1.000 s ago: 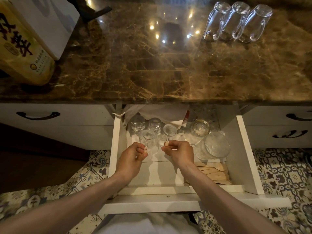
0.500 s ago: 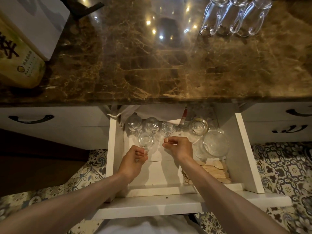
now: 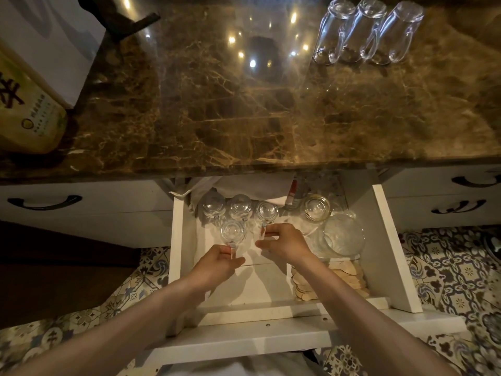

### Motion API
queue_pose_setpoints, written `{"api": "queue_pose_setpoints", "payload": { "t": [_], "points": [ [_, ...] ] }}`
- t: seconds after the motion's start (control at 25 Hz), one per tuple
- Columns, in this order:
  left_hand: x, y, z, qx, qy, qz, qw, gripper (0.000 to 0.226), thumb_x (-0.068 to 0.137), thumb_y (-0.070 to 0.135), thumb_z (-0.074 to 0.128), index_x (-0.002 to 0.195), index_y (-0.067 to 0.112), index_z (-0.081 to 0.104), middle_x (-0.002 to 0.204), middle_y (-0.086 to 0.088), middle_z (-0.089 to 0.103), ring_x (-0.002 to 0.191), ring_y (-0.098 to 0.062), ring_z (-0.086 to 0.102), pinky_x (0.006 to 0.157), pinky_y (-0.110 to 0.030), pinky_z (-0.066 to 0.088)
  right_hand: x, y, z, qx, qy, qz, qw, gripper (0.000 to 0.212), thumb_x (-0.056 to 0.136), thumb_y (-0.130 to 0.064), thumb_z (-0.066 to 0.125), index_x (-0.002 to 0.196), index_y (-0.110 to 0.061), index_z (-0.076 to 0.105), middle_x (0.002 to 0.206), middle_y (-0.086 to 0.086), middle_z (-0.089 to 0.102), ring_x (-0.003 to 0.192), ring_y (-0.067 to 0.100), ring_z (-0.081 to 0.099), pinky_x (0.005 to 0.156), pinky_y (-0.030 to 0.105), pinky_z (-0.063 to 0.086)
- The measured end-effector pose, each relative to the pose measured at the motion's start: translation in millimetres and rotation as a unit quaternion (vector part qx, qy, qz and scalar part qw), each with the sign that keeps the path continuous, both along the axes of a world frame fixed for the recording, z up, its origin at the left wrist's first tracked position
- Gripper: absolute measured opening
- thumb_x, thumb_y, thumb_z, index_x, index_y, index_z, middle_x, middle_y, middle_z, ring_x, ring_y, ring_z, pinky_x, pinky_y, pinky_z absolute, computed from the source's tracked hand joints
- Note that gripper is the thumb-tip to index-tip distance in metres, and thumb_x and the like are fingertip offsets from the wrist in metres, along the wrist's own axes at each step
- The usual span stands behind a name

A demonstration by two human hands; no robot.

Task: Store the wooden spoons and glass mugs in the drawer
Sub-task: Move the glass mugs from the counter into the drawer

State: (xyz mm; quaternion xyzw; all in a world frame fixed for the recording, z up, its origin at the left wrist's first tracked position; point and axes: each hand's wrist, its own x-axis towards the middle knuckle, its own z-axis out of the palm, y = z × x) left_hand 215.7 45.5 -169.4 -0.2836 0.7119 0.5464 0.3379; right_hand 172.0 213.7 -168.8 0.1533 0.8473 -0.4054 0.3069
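Open white drawer [image 3: 390, 256]: left hand [image 3: 219, 264] pinches the front glass mug [image 3: 233, 231] by its handle; right hand [image 3: 287, 243] pinches the back-row glass mug [image 3: 267, 211] likewise — wooden spoons [image 3: 302, 284] lie beside.

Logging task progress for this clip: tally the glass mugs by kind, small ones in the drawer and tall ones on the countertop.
In the drawer, small glass mugs: 4
On the countertop, tall glass mugs: 3
Total: 7
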Motion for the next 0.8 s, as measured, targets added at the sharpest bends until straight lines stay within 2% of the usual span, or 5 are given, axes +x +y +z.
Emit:
{"api": "queue_pose_setpoints", "payload": {
  "t": [0.08, 0.2, 0.4, 0.64, 0.8],
  "points": [
    [-7, -3, 15, 0.028, -0.036, -0.043, 0.998, 0.025, 0.082, 0.032, 0.069, 0.099, 0.019, 0.056, 0.091, 0.003, 0.059, 0.077, -0.006, 0.056, 0.059, -0.012, 0.044, -4, 3, 11, -0.001, -0.017, 0.040, 0.999, 0.038, 0.078, -0.027, 0.073, 0.112, -0.011, 0.066, 0.108, 0.002, 0.068, 0.098, 0.018, 0.063, 0.084, 0.030, 0.049],
    [-22, -13, 36, 0.002, -0.055, -0.230, 0.972, 0.045, 0.085, 0.047, 0.059, 0.115, 0.014, 0.055, 0.109, -0.001, 0.058, 0.094, -0.009, 0.056, 0.079, -0.018, 0.047, -10, 7, 32, 0.009, -0.052, 0.094, 0.994, 0.049, 0.080, -0.033, 0.071, 0.121, -0.010, 0.060, 0.115, 0.004, 0.067, 0.098, 0.020, 0.065, 0.090, 0.035, 0.052],
    [-52, -16, 78, -0.130, 0.054, -0.461, 0.876, 0.046, 0.089, 0.055, 0.047, 0.115, 0.020, 0.061, 0.114, 0.002, 0.064, 0.101, -0.014, 0.059, 0.089, -0.029, 0.047, -29, 24, 86, -0.022, -0.041, 0.120, 0.992, 0.027, 0.082, -0.035, 0.069, 0.097, -0.013, 0.072, 0.093, 0.003, 0.072, 0.080, 0.015, 0.069, 0.066, 0.028, 0.059],
    [-98, 13, 142, -0.057, 0.234, -0.376, 0.895, 0.032, 0.082, 0.061, 0.052, 0.107, 0.042, 0.060, 0.102, 0.020, 0.064, 0.090, 0.007, 0.059, 0.078, -0.022, 0.051, -56, 54, 153, -0.063, 0.077, 0.060, 0.993, 0.017, 0.080, -0.038, 0.071, 0.091, -0.025, 0.072, 0.077, -0.001, 0.074, 0.068, 0.007, 0.069, 0.054, 0.017, 0.053],
    [-139, 43, 160, -0.001, 0.352, -0.272, 0.896, 0.022, 0.080, 0.055, 0.057, 0.095, 0.041, 0.065, 0.088, 0.019, 0.068, 0.081, 0.006, 0.063, 0.071, -0.022, 0.051, -84, 67, 164, -0.116, 0.197, -0.068, 0.971, 0.023, 0.083, -0.024, 0.069, 0.104, -0.014, 0.069, 0.083, -0.001, 0.072, 0.069, 0.011, 0.069, 0.057, 0.020, 0.055]
  ]
}}
